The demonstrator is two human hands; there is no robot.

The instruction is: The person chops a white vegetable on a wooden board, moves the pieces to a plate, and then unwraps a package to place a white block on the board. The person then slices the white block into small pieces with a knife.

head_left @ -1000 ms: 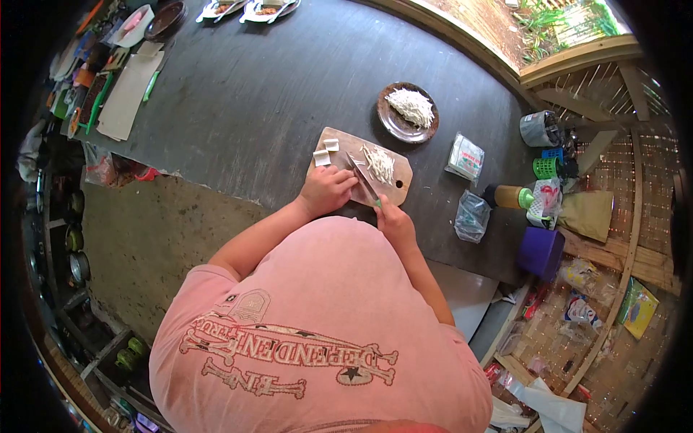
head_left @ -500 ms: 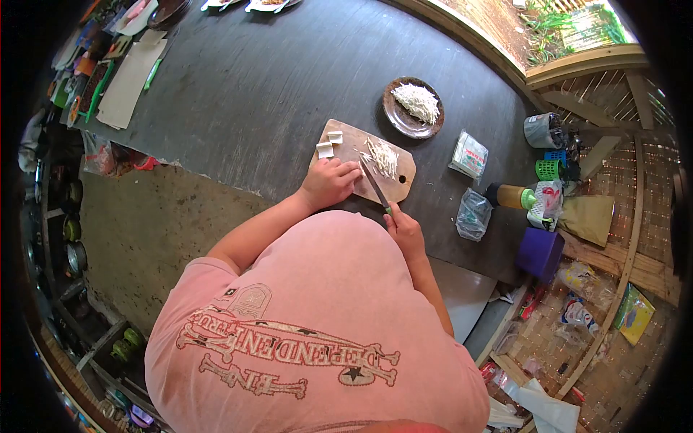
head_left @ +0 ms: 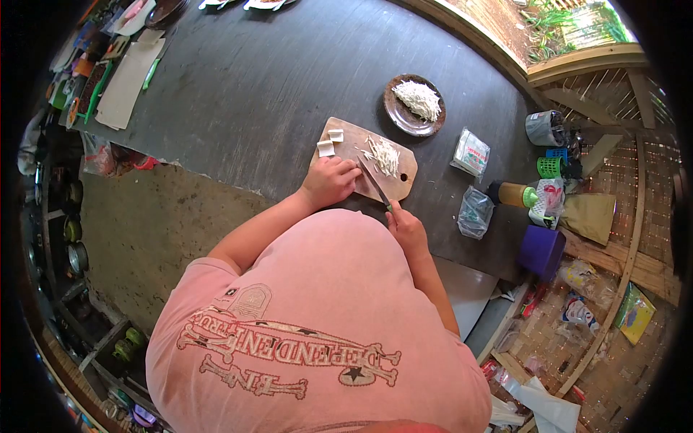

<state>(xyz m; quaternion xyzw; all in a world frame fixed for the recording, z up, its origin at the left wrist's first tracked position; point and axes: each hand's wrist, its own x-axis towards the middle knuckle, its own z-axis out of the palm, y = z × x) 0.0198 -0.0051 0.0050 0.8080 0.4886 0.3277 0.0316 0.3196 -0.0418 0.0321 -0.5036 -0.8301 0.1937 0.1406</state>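
My right hand [head_left: 408, 229] is wrapped round the green handle of a knife [head_left: 375, 180], whose blade lies slantwise over a wooden cutting board [head_left: 369, 190]. Close to the blade tip, my left hand [head_left: 330, 180] rests on the board's near left edge with its fingers curled down. What sits under those fingertips is hidden. Right of the blade lies a loose heap of thin white strips [head_left: 384, 156]. Two pale blocks [head_left: 326, 149] stand at the board's far left corner. Beyond the board, a brown plate [head_left: 413, 127] carries a bigger pile of white shreds [head_left: 419, 99].
To the right on the dark table [head_left: 274, 94] are a white packet [head_left: 471, 153] and a clear plastic bag [head_left: 476, 212]. A bottle with a green cap [head_left: 514, 195] and a purple container [head_left: 541, 251] line the right edge. A green-handled knife [head_left: 151, 73] lies far left.
The view has shifted slightly. Both hands stay at the board, and the knife blade sits at nearly the same slant beside the left fingertips.
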